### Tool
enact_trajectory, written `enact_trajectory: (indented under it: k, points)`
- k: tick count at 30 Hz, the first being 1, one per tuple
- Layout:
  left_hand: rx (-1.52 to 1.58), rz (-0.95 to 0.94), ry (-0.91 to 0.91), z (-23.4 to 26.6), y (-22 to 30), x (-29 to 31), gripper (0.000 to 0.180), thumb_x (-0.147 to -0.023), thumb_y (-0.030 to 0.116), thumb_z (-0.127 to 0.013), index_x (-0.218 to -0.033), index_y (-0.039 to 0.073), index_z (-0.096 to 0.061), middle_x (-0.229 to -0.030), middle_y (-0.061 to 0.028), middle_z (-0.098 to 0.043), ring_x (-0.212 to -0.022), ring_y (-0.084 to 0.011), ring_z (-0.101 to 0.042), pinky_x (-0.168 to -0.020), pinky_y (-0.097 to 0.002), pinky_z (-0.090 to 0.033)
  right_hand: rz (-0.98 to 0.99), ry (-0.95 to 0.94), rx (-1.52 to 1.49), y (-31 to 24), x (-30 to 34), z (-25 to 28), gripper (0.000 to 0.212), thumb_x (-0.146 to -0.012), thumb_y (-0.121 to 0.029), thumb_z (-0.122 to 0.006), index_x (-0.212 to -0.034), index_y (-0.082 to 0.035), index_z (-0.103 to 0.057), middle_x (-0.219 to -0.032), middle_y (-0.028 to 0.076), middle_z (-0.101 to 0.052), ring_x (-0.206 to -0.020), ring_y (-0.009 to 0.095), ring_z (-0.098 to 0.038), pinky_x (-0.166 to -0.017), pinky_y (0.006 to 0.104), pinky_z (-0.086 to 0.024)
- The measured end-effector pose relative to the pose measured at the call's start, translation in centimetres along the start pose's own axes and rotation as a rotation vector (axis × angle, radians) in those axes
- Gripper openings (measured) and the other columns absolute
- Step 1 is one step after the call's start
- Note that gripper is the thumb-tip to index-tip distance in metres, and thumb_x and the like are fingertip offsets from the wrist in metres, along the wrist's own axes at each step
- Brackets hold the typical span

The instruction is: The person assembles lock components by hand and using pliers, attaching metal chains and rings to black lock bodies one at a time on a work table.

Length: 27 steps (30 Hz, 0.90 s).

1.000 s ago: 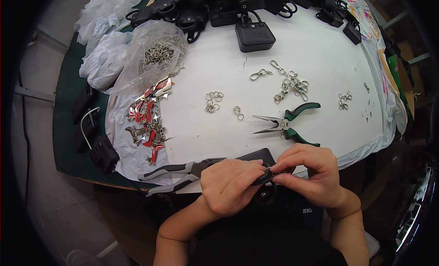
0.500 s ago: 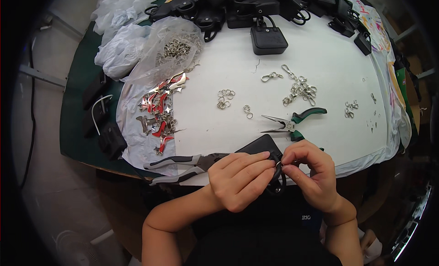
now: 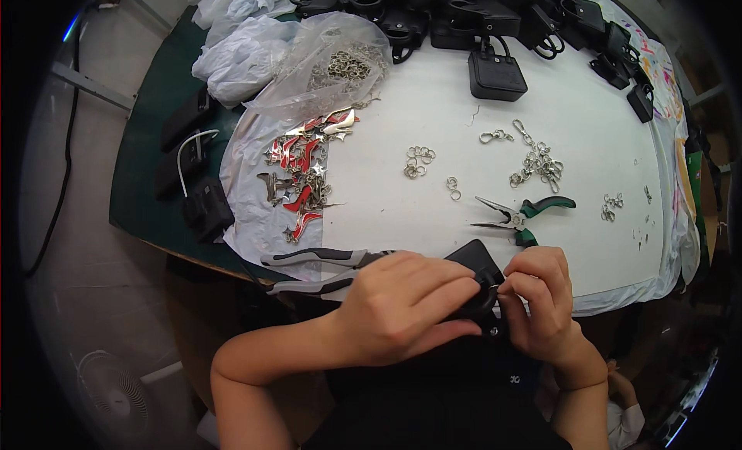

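Note:
A small black handbag lies at the table's front edge between my hands, its handle turned toward me. My left hand grips the bag by its handle area, with the thumb below and the fingers above. A thin metal ring shows at the handle, and my right hand pinches it between thumb and fingertips. The ring is mostly hidden, so I cannot tell whether it is closed. Grey-handled pliers lie beside my left hand, their jaws partly covered by it. Green-handled needle-nose pliers rest beyond the bag.
Several loose rings and a pile of swivel clasps lie on the white sheet. Red and silver boot charms sit left, below a clear bag of metal parts. Many black handbags crowd the far edge. Dark blocks with a white cable are at left.
The view has shifted, so the table's things appear farther right. My left hand has changed its hold, its thumb now showing below the handle. The right hand still pinches the ring.

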<state>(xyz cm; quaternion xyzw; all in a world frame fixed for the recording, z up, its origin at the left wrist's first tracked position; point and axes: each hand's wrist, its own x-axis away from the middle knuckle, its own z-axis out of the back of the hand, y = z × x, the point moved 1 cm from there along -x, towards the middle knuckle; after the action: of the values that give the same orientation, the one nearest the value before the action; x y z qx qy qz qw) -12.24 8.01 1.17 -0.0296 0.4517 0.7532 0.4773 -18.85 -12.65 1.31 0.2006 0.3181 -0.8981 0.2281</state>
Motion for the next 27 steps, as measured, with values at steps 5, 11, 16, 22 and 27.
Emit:
enact_trajectory:
  k: [5,11,16,22,27]
  points:
    - [-0.45,0.255,-0.259,6.0,-2.1,3.1,0.041,-0.064,0.023,-0.09,-0.089,0.006,-0.061,-0.11,-0.0115,-0.064,-0.101,-0.0319,-0.062,-0.083,-0.0419,-0.051,-0.009,-0.111,-0.058,0.0,-0.9,1.8,0.031,-0.073,0.006,-0.074,-0.098,0.001,-0.057,-0.096,0.012,-0.058,-0.073,0.027,-0.058,-0.059,0.0355,-0.048]
    - [-0.481,0.275,-0.272,5.7,-3.6,7.2,0.035,-0.065,0.015,-0.088,-0.086,0.002,-0.062,-0.112,-0.0144,-0.061,-0.101,-0.035,-0.059,-0.084,-0.0435,-0.052,-0.012,-0.114,-0.063,-0.3,-1.5,0.8,0.028,-0.072,0.005,-0.076,-0.094,0.001,-0.058,-0.094,0.012,-0.058,-0.069,0.025,-0.055,-0.056,0.0337,-0.046]
    - [-0.525,0.18,-0.145,5.7,-4.2,7.8,0.029,-0.07,0.013,-0.083,-0.083,-0.002,-0.062,-0.11,-0.0185,-0.061,-0.098,-0.0385,-0.06,-0.083,-0.0454,-0.052,-0.008,-0.108,-0.05,-0.7,-1.7,0.5,0.029,-0.071,0.002,-0.077,-0.093,0.0,-0.059,-0.092,0.012,-0.058,-0.069,0.025,-0.054,-0.056,0.0339,-0.046]
    - [-0.25,0.291,-0.195,7.3,-1.5,4.4,0.036,-0.058,0.006,-0.086,-0.081,-0.001,-0.059,-0.109,-0.0165,-0.06,-0.095,-0.0349,-0.06,-0.08,-0.0428,-0.051,-0.018,-0.09,-0.049,-0.9,-1.6,0.2,0.028,-0.071,0.001,-0.078,-0.092,0.0,-0.06,-0.092,0.012,-0.058,-0.069,0.025,-0.055,-0.056,0.0338,-0.046]
    - [-0.296,0.139,-0.323,7.7,-0.8,2.2,0.041,-0.05,0.007,-0.085,-0.083,0.002,-0.061,-0.114,-0.015,-0.061,-0.101,-0.0346,-0.06,-0.081,-0.0431,-0.051,0.012,-0.082,-0.069,-0.9,-1.3,0.1,0.026,-0.071,0.0,-0.079,-0.09,0.001,-0.061,-0.09,0.011,-0.059,-0.068,0.024,-0.055,-0.056,0.033,-0.045]
